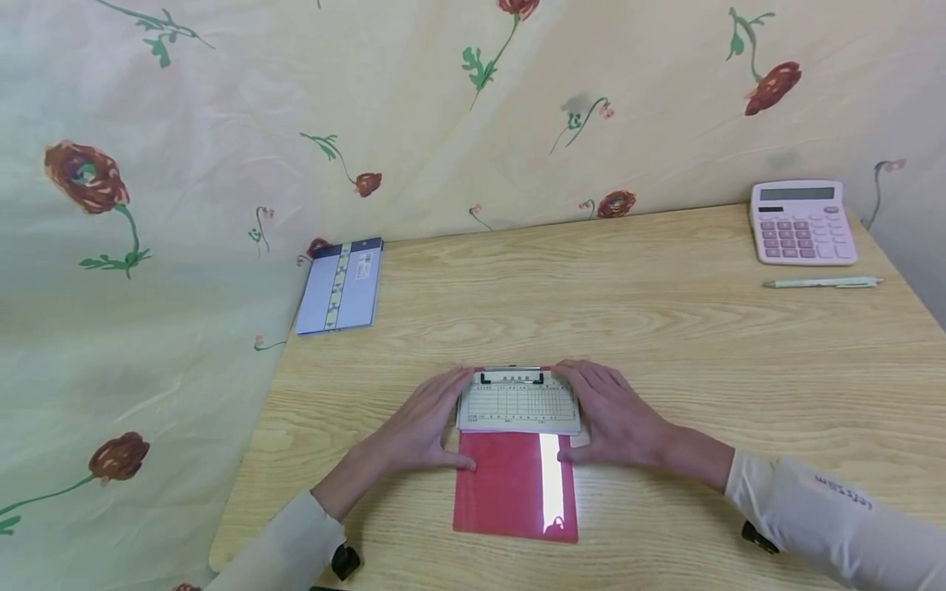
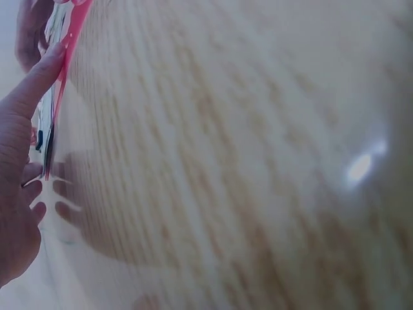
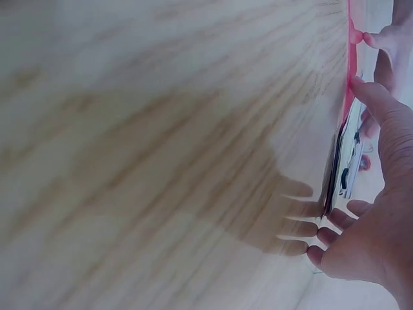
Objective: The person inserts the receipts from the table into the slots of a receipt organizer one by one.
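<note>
A red clipboard lies near the table's front, with printed forms under the metal clip at its far end. My left hand spreads along its left side, fingertips at the far corner and thumb on the red edge. Mirroring it, my right hand touches the right side, thumb at the edge and fingers by the clip end. In the left wrist view, the clipboard appears edge-on beside the left thumb. From the right wrist, the right hand shows fairly straight fingers close to the tabletop.
At the back left lies a pale blue booklet with a patterned strip. A pink calculator sits at the back right, with a light-coloured pen in front of it. Flower-printed cloth hangs behind the wood-grain table.
</note>
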A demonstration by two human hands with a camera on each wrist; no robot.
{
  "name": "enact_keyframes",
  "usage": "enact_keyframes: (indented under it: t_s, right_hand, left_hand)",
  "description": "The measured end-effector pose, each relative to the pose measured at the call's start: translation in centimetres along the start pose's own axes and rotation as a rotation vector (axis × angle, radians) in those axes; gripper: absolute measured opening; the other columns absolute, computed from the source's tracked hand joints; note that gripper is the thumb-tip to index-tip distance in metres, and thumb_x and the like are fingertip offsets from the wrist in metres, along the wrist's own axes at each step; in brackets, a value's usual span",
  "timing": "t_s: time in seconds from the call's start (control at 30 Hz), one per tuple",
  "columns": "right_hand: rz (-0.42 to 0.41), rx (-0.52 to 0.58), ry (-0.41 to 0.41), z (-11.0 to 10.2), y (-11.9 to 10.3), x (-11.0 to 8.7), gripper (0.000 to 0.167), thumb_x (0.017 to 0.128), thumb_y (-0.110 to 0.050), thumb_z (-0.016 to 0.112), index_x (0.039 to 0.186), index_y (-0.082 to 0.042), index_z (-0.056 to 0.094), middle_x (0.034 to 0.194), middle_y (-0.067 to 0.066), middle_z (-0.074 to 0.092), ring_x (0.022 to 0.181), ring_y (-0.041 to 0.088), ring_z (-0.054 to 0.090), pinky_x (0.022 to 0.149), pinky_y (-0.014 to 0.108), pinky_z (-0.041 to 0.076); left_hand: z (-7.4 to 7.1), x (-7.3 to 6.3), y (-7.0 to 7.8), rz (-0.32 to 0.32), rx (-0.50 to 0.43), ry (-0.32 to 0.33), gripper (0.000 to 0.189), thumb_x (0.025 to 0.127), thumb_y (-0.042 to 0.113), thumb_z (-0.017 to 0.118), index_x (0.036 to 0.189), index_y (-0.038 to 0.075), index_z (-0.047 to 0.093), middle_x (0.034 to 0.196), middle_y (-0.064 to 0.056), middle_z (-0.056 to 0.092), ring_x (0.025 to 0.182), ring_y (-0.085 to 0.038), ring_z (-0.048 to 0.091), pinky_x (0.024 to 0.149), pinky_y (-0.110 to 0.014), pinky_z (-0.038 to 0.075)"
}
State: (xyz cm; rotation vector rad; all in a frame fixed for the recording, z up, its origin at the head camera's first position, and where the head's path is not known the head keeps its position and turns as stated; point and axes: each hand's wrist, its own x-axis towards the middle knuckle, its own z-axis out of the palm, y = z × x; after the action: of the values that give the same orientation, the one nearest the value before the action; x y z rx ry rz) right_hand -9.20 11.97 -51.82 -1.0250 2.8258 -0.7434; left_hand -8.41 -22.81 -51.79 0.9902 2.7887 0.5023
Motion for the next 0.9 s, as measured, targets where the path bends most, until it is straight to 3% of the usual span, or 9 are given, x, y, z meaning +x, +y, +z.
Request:
enact_keyframes:
  t_s: [0.4,0.6,0.9]
  right_hand:
    - [0.008,0.011,-0.021,-0.7,0.7,0.1,0.120,0.071,-0.055,0.095,0.162,-0.003,0.034,0.161,0.016,0.043,0.151,0.036,0.034,0.123,0.061,0.026]
    - [0.020,0.070,-0.055,-1.7,2.1,1.0,0.119,0.072,-0.048,0.097,0.162,-0.006,0.033,0.161,0.012,0.042,0.153,0.035,0.030,0.122,0.061,0.021]
    - [0.018,0.142,-0.071,-3.3,5.0,2.2,0.118,0.071,-0.040,0.101,0.162,-0.006,0.033,0.162,0.013,0.042,0.154,0.041,0.027,0.120,0.066,0.017]
  left_hand:
    - [0.0,0.8,0.1,0.004,0.051,-0.020,0.136,0.078,0.087,0.069,0.170,0.006,0.010,0.177,-0.010,0.016,0.163,-0.022,0.013,0.130,-0.043,0.010]
    - [-0.1,2.3,0.0,0.021,0.126,-0.013,0.135,0.079,0.090,0.063,0.170,0.005,0.010,0.177,-0.012,0.016,0.163,-0.025,0.014,0.131,-0.044,0.009]
    - [-0.2,5.2,0.1,0.009,0.163,-0.011,0.134,0.080,0.091,0.059,0.170,0.004,0.010,0.177,-0.012,0.017,0.163,-0.024,0.013,0.131,-0.044,0.008]
